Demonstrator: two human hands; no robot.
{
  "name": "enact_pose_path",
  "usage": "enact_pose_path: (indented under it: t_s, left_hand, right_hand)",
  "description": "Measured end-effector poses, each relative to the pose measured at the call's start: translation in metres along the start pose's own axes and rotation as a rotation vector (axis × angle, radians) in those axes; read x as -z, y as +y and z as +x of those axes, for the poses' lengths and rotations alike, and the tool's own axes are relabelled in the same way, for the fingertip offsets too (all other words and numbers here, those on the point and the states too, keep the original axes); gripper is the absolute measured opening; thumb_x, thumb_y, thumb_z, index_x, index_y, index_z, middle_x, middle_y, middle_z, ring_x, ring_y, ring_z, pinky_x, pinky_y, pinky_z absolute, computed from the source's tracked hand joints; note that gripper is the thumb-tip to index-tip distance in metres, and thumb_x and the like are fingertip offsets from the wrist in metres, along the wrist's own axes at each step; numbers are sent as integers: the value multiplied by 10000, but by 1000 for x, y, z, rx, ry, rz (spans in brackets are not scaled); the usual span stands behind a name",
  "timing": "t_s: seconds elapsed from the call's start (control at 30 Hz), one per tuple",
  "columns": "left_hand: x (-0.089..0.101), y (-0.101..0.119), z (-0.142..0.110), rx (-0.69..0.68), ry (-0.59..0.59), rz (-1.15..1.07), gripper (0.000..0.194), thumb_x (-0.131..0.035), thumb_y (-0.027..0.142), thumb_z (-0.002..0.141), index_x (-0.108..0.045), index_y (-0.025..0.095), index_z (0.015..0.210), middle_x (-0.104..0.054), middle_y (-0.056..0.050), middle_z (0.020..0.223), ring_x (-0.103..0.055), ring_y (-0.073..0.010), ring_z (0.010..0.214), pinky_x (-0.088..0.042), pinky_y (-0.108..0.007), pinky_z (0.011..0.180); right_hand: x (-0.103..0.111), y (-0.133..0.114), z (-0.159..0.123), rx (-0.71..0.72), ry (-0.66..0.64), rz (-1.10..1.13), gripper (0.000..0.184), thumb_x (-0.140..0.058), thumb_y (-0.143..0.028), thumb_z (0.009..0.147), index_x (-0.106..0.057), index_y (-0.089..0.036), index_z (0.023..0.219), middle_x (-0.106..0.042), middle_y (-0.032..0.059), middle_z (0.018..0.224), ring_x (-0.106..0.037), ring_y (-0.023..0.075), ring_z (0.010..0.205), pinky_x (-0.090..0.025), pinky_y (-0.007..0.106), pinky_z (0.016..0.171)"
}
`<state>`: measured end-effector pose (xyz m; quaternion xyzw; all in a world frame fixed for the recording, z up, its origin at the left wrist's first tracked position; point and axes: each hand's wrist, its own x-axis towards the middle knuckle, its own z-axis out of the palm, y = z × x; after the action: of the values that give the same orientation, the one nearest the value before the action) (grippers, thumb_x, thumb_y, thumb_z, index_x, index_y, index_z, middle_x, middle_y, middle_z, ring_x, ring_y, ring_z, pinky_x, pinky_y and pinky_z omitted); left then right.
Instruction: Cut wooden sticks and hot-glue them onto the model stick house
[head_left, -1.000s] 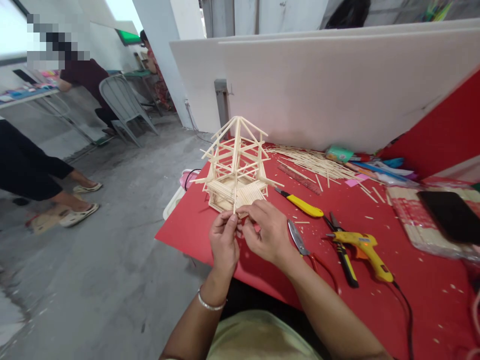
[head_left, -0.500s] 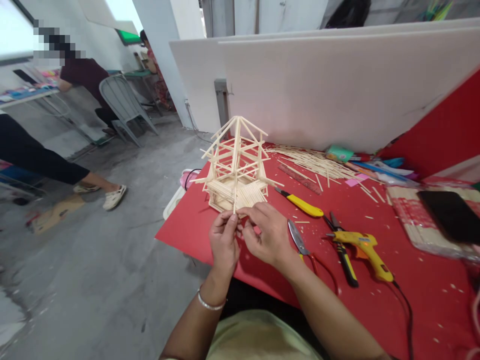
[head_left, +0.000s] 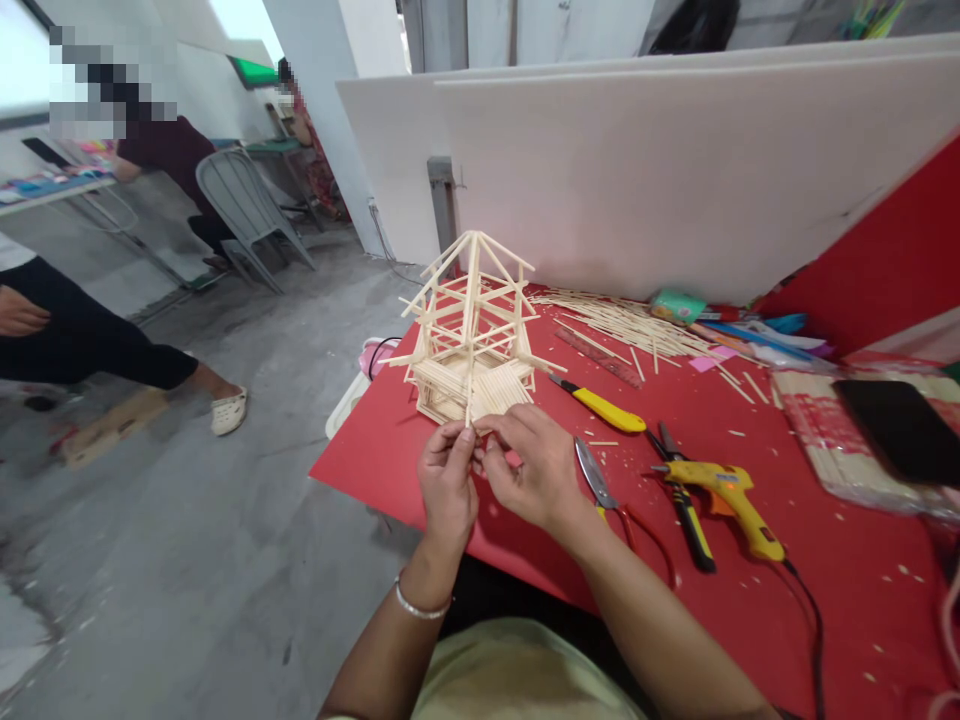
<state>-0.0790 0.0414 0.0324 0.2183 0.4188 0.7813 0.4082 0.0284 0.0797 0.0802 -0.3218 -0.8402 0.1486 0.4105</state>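
A pagoda-like model (head_left: 471,310) built of thin wooden sticks stands near the left corner of the red table (head_left: 367,455). At its near edge my left hand (head_left: 448,475) pinches the end of a wooden stick (head_left: 470,405) that slopes down from the model's middle. My right hand (head_left: 529,465) is closed beside it, thumb and forefinger together at the lower roof edge, close to the left fingertips. Whether a small piece sits between the right fingers is hidden. Right of the model lie a yellow utility knife (head_left: 607,410) and red-handled scissors (head_left: 596,475).
A yellow glue gun (head_left: 731,490) lies across black-and-yellow pliers (head_left: 694,525), its cord trailing forward. Loose sticks (head_left: 622,325) are heaped at the back by a white board (head_left: 637,180). A phone (head_left: 900,430) rests on bagged sticks at right. A person (head_left: 90,320) walks at left.
My hands and the stick model stay almost still. On the left, the walking person has moved forward to the right, and a hand of theirs now shows.
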Motion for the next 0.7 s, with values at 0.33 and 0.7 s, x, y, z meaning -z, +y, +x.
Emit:
enact_pose_path:
  t_s: [0.33, 0.7]
  left_hand:
    - [0, 0, 0, 22, 3, -11, 175, -780, 308, 779, -689, 178, 854, -651, 17, 655, -594, -83, 561, -474, -182, 568]
    - [-1, 1, 0, 23, -2, -32, 161, -780, 277, 781, -679, 174, 854, -647, 17, 676, -601, -81, 591, -485, -180, 596]
  right_hand:
    - [1, 0, -2, -4, 11, -2, 208, -530, -160, 851, -671, -212, 995, -630, 47, 831, -555, 185, 794, -459, 322, 726]
    - [1, 3, -3, 13, 78, 45, 223, -548, -138, 847, -624, -215, 1042, -661, 41, 887, -586, 184, 819, -479, 334, 748]
